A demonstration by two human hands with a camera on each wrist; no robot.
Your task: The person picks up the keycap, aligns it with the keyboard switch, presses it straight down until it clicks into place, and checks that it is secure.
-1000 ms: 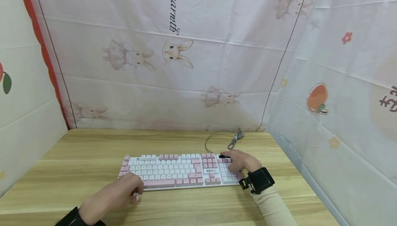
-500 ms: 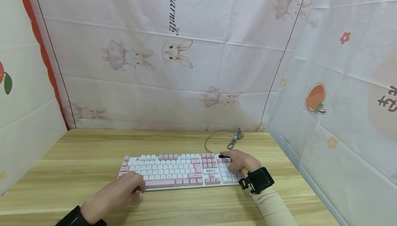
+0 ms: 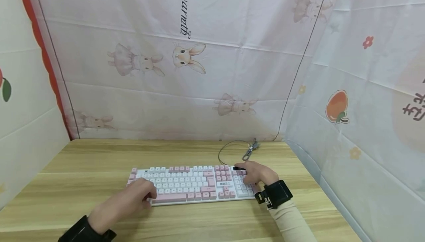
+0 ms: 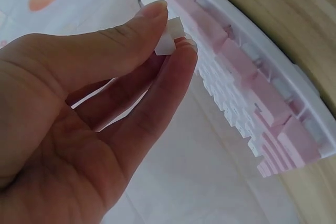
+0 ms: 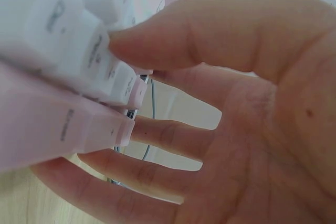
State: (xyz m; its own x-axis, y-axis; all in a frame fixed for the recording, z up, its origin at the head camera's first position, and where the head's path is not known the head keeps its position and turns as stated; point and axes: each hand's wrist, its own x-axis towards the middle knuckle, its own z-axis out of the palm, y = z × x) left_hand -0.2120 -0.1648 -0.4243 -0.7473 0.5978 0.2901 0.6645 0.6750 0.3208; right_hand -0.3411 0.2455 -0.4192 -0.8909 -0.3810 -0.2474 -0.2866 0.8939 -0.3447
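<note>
A pink and white keyboard (image 3: 179, 197) lies on the wooden table. Over its front left corner is my left hand (image 3: 134, 196), covering some keys there. In the left wrist view, the left thumb and fingers pinch a small white piece (image 4: 167, 39) with flat faces, beside the keyboard's front edge; its exact kind is unclear. My right hand (image 3: 260, 173) grips the keyboard's right end. The right wrist view has the thumb on the white number keys (image 5: 86, 56) and the other fingers along the side and far edge.
A grey cable (image 3: 223, 152) runs from the keyboard's back to a tied bundle (image 3: 249, 149) on the wooden table (image 3: 186, 223). Printed cloth (image 3: 159, 98) hangs behind the table and along both sides.
My left hand has shifted slightly forward over the keyboard's corner. The white piece, visible under it earlier, is now hidden in the head view. My right hand holds its place.
</note>
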